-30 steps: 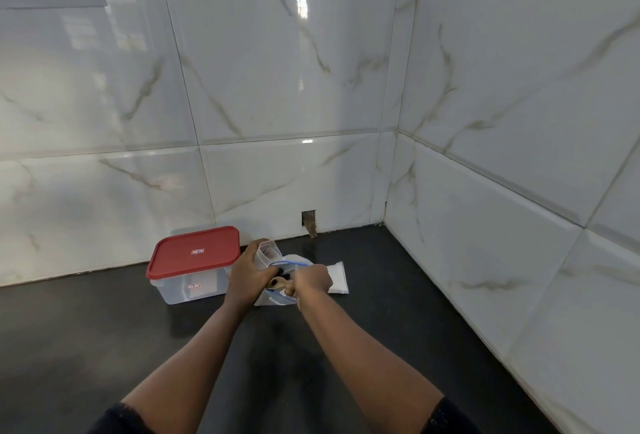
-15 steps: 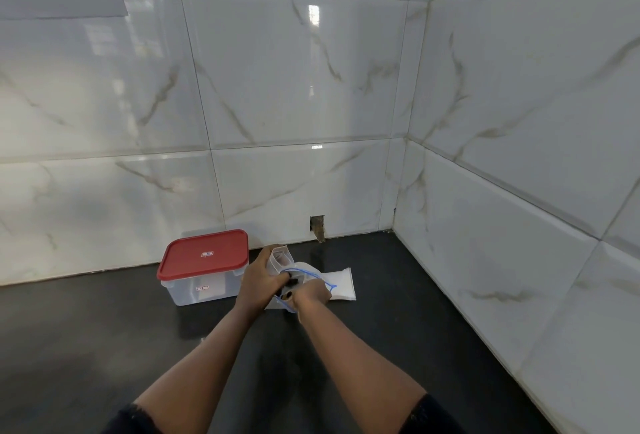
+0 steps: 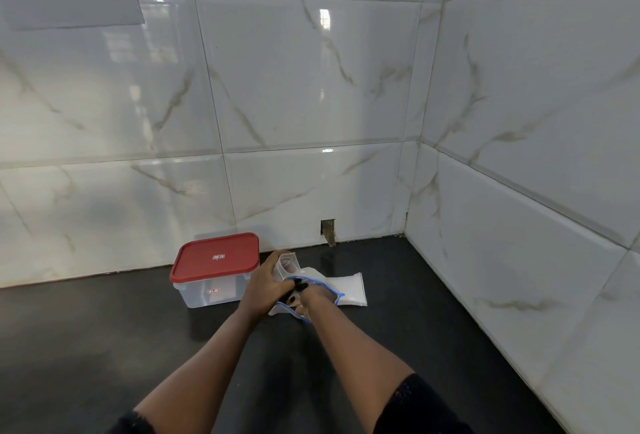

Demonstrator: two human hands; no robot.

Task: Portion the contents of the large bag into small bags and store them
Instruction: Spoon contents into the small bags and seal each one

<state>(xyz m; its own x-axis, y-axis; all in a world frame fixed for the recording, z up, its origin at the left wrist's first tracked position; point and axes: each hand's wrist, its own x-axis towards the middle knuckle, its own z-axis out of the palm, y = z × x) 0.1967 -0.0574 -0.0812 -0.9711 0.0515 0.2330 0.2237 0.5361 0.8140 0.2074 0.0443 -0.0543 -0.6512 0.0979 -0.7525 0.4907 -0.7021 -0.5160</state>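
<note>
Our left hand (image 3: pixel 265 289) has its grip curled tight around a small clear bag (image 3: pixel 284 264), whose open mouth stands up above the knuckles and tilts a little toward the wall. Our right hand (image 3: pixel 311 298) meets the left one just in front of it, fingers bent and pressed onto the blue-edged mouth of the large bag (image 3: pixel 346 289); the blue zip line loops around the right hand's knuckles, so the hand seems to reach partly inside the opening, though we cannot tell how far, since the plastic bunches there. The dark-painted nails of both hands touch at the meeting point.

The large bag lies flat on the dark desk (image 3: pixel 104 347), its pale white contents spread toward the right, its far end pointing at the corner where the two tiled walls (image 3: pixel 311 87) join. The small bag sits directly over the near end of the large bag, both held clear of nothing else.

Just beside our left hand, on its left, stands a clear storage box (image 3: pixel 207 291) with a red lid (image 3: pixel 215 257) closed on top; the box rests on the desk close to the back wall. A small chipped notch (image 3: pixel 328 232) shows at the foot of the back wall, behind the bags. Both forearms stretch in from the bottom edge, dark sleeves (image 3: pixel 415 406) at the elbows.
</note>
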